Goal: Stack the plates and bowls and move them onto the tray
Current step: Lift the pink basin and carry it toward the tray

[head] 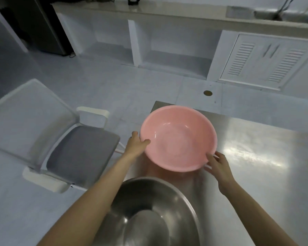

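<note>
A large pink plastic bowl (178, 139) is held tilted over the left end of the steel table (256, 157). My left hand (136, 145) grips its left rim, thumb inside the bowl. My right hand (219, 164) grips the near right rim. Something thin and white shows under the bowl at my right fingers; I cannot tell what it is. Just below, close to me, sits a big steel bowl (149, 210), empty and shiny, partly crossed by my left forearm. No tray is in view.
A white chair with a grey seat cushion (78, 153) stands left of the table. Beyond lie the tiled floor with a round drain (207, 93), a white counter with open shelves (167, 50) and louvred cabinet doors (263, 61).
</note>
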A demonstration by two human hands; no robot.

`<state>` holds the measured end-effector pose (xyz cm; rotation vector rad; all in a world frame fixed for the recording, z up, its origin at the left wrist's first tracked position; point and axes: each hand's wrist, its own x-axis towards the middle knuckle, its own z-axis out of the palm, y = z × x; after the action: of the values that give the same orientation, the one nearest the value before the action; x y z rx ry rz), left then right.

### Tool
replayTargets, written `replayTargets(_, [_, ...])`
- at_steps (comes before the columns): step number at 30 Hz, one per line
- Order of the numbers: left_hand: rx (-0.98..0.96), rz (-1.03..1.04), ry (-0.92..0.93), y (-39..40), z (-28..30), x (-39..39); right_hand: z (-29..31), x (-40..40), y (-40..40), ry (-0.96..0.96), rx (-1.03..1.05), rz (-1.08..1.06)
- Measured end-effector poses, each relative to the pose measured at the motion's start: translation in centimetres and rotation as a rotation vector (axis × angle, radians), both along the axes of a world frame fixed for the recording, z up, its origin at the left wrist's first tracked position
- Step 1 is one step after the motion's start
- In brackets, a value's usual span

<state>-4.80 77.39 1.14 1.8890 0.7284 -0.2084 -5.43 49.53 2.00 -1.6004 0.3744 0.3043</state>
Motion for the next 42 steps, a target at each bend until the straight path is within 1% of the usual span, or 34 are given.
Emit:
replayTargets(3, [0.0,-0.009,-0.045,-0.6,-0.6,0.3,-0.3,0.2,0.4,0.022,-0.024,-0.036])
replayTargets(5, [0.008,0.002,-0.098,-0.8,-0.6,0.0,-0.3,-0.1,0.6,0.001,-0.051,-0.052])
replayTargets(8, [-0.017,-0.002,-0.19,-0.5,0.3,-0.7,0.1,-1.1,0.4,-0.049,-0.024,-0.08])
replayTargets(11, [-0.025,0.023,-0.309,0.5,2.9,-2.3,1.3,-2.7,-0.3,-0.136,0.024,-0.076])
replayTargets(14, [-0.014,0.045,-0.419,1.0,6.2,-5.3,3.2,-4.7,-0.9,-0.227,0.026,-0.034])
replayTargets(19, [-0.082,0.096,-0.537,-0.2,11.0,-13.8,6.5,-9.0,-2.1,-0.337,0.084,-0.043])
replayTargets(24, [-0.013,0.157,-0.531,-0.9,12.7,-23.7,7.7,-14.1,-3.7,-0.402,0.107,0.057])
replayTargets(27, [0.012,0.205,-0.511,-1.9,12.0,-27.8,7.1,-17.1,-4.1,-0.436,0.086,0.104])
replayTargets(31, [0.027,0.24,-0.464,-2.9,10.7,-32.5,6.0,-21.2,-4.4,-0.395,0.069,0.136])
replayTargets(38, [0.106,0.172,-0.341,-2.4,8.4,-37.0,3.4,-25.8,-4.3,-0.331,-0.016,0.197])
replayTargets(42, [0.238,0.09,-0.224,-1.7,6.7,-37.4,2.5,-27.1,-3.6,-0.33,-0.141,0.164])
